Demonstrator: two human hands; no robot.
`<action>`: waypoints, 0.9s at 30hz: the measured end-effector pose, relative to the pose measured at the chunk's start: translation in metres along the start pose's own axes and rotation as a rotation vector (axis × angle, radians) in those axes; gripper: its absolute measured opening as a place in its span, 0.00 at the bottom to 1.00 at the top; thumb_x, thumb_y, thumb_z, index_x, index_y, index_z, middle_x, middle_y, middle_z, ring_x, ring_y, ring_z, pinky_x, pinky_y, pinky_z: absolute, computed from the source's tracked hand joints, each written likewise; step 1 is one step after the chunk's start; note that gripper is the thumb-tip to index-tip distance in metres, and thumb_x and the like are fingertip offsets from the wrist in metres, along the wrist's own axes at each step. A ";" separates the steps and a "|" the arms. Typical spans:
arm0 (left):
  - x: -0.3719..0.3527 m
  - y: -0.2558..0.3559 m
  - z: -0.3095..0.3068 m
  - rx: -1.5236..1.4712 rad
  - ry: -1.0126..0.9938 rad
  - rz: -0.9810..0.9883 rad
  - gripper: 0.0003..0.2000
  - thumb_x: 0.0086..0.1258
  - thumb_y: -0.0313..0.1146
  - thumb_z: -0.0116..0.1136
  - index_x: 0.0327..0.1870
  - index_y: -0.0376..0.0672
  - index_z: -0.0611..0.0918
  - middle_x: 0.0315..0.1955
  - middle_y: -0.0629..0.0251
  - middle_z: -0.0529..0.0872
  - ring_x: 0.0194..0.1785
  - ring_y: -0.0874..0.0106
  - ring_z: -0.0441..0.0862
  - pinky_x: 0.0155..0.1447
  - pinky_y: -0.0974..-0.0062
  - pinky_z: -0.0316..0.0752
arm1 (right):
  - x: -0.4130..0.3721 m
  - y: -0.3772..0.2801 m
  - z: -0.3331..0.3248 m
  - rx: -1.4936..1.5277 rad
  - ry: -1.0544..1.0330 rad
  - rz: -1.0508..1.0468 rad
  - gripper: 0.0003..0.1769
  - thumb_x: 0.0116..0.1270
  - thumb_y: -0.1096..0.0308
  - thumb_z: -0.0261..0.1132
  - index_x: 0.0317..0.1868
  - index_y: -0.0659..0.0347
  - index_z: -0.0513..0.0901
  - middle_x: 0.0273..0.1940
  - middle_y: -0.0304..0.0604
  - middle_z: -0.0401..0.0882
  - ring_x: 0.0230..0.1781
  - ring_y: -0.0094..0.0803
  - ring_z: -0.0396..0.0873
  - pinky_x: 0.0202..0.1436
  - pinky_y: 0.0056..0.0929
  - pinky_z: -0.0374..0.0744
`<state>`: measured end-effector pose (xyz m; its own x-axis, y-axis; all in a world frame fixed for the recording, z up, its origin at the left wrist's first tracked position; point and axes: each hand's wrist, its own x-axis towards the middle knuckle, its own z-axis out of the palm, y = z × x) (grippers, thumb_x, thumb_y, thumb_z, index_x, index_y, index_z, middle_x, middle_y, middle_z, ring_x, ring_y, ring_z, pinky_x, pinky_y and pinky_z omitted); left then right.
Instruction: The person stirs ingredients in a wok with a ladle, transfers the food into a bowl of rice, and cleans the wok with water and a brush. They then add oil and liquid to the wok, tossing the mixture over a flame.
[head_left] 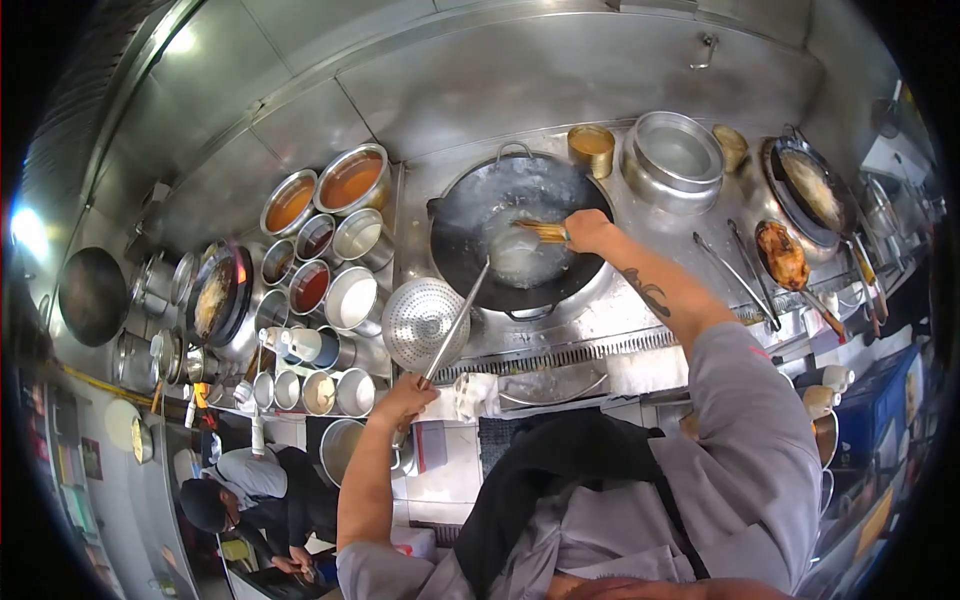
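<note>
A large black wok [460, 215] sits on the steel range, with steam rising over the cloudy liquid [525, 262] at its bottom. My left hand [403, 400] is closed around the long handle of a ladle [458, 328]. That handle slants up over the near rim, and the ladle's head is in the wok, blurred by steam. Gripped in my right hand [590, 230] is a bundle of thin wooden strips like a bamboo wok brush [543, 231], its tips over the liquid. Beside the wok's left rim lies a round perforated strainer [425, 318].
Sauce pots [352, 180] and steel canisters [352, 300] crowd the left. A large metal pot [673, 160] and a golden tin [591, 150] stand behind right. Tongs [735, 280] and a browned roast bird [782, 255] lie right. Another person [255, 480] works at lower left.
</note>
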<state>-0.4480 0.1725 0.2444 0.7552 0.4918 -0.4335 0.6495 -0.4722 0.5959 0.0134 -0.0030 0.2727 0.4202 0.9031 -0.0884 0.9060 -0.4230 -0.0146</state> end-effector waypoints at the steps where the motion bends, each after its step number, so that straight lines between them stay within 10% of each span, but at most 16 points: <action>1: -0.006 0.019 0.004 -0.335 -0.198 -0.269 0.09 0.62 0.35 0.61 0.33 0.41 0.75 0.17 0.66 0.75 0.19 0.75 0.73 0.21 0.76 0.68 | -0.005 0.005 0.001 0.007 0.000 0.024 0.17 0.53 0.56 0.68 0.36 0.61 0.84 0.35 0.51 0.84 0.41 0.45 0.83 0.45 0.40 0.80; 5: -0.004 0.063 0.033 -0.824 -0.250 -0.304 0.08 0.65 0.33 0.61 0.34 0.41 0.74 0.17 0.73 0.71 0.17 0.83 0.68 0.17 0.81 0.65 | -0.032 0.008 -0.010 -0.057 -0.106 0.083 0.17 0.54 0.57 0.68 0.37 0.61 0.84 0.35 0.50 0.84 0.40 0.45 0.83 0.45 0.40 0.80; 9: 0.007 0.093 0.057 -0.437 0.028 -0.120 0.10 0.63 0.35 0.60 0.32 0.39 0.74 0.19 0.67 0.75 0.19 0.76 0.73 0.19 0.75 0.69 | -0.087 0.023 -0.042 0.008 -0.050 0.253 0.17 0.55 0.56 0.66 0.39 0.60 0.84 0.35 0.50 0.84 0.39 0.46 0.83 0.45 0.40 0.80; 13: 0.003 0.124 0.077 -0.050 0.394 0.359 0.09 0.63 0.31 0.56 0.35 0.35 0.73 0.20 0.58 0.77 0.24 0.66 0.78 0.30 0.67 0.73 | -0.171 0.049 -0.040 0.294 0.349 0.385 0.21 0.57 0.54 0.66 0.47 0.57 0.80 0.34 0.52 0.83 0.37 0.52 0.81 0.40 0.42 0.78; 17: 0.002 0.195 0.102 -0.269 0.362 0.641 0.12 0.63 0.28 0.56 0.45 0.35 0.71 0.28 0.60 0.75 0.27 0.69 0.74 0.35 0.72 0.71 | -0.222 0.073 0.058 0.637 0.645 0.584 0.22 0.61 0.53 0.66 0.47 0.61 0.79 0.27 0.52 0.81 0.26 0.45 0.80 0.31 0.37 0.78; 19: 0.035 0.194 0.143 -0.408 0.180 0.590 0.15 0.63 0.27 0.55 0.49 0.35 0.69 0.32 0.59 0.75 0.30 0.68 0.75 0.37 0.71 0.72 | -0.241 0.084 0.110 1.800 0.178 1.153 0.21 0.64 0.50 0.64 0.45 0.60 0.77 0.24 0.46 0.78 0.22 0.37 0.77 0.25 0.32 0.77; 21: 0.041 0.220 0.164 -0.388 0.147 0.581 0.15 0.63 0.28 0.55 0.48 0.35 0.69 0.31 0.57 0.76 0.32 0.65 0.77 0.40 0.68 0.72 | -0.264 0.081 0.127 2.384 0.158 1.268 0.21 0.65 0.47 0.63 0.43 0.57 0.76 0.25 0.41 0.76 0.21 0.30 0.74 0.22 0.27 0.75; 27: 0.069 0.247 0.239 -0.267 -0.055 0.482 0.14 0.60 0.26 0.54 0.45 0.35 0.68 0.30 0.48 0.79 0.35 0.54 0.80 0.42 0.60 0.73 | -0.325 0.066 0.072 2.485 0.406 0.865 0.21 0.64 0.45 0.62 0.44 0.54 0.74 0.31 0.40 0.79 0.24 0.32 0.77 0.25 0.30 0.75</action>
<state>-0.2140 -0.0853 0.2002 0.9696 0.2235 -0.0997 0.1896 -0.4286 0.8834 -0.0674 -0.3295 0.2290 0.6715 0.4695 -0.5733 -0.7410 0.4253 -0.5196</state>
